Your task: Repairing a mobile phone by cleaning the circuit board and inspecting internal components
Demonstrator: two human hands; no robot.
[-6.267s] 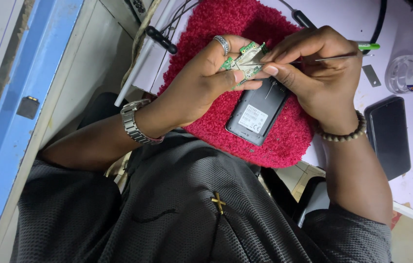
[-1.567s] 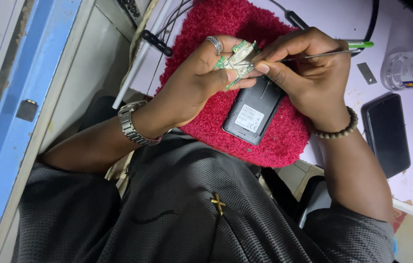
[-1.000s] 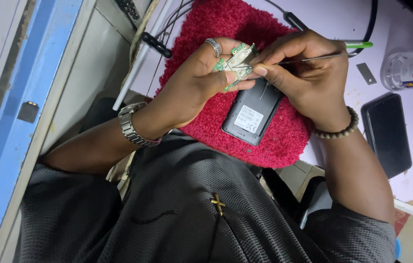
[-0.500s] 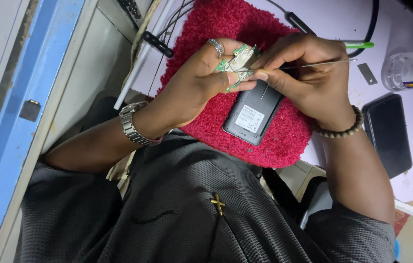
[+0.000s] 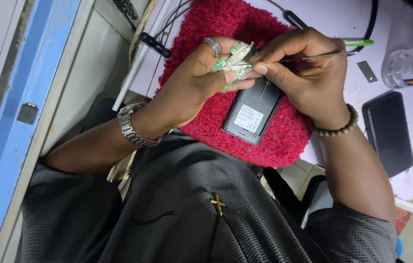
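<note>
Pale lilac worktop (image 5: 411, 170) fills the upper right of the view; blue-edged grey panel (image 5: 26, 97) runs down the left side.

Fuzzy red woollen mat (image 5: 216, 29) lies on the worktop, near edge overhanging toward the person's lap. Black rectangular phone body w/ white label (image 5: 251, 116) lies tilted on the mat, directly under both hands, its top end hidden by them.

L hand (image 5: 194, 85): ring on one finger, metal watch at the wrist. Fingers curled and pinching a small green circuit board w/ metal shielding (image 5: 235, 61); thumb pressed on the board's lower edge, fingertips behind the upper edge. Board is held in the air above the phone body's top end, not touching the mat.

R hand (image 5: 304, 73): bead bracelet at the wrist. Fingers clenched around thin metal tweezers (image 5: 313, 56), shaft running right to left, tip meeting the board's right side. R forefinger lies just beside the L thumb, touching or nearly so; cannot tell which.

Edges/room: hands occupy the mat's centre; open mat above and left of the L hand. Right of the R hand, well apart: dark slab phone, screen up (image 5: 389, 131), a clear plastic container (image 5: 411, 68), a small grey metal plate (image 5: 366, 71), and a green-tipped tool (image 5: 360, 42) near the R knuckles. Black cables (image 5: 155, 44) run along the mat's upper left edge.
</note>
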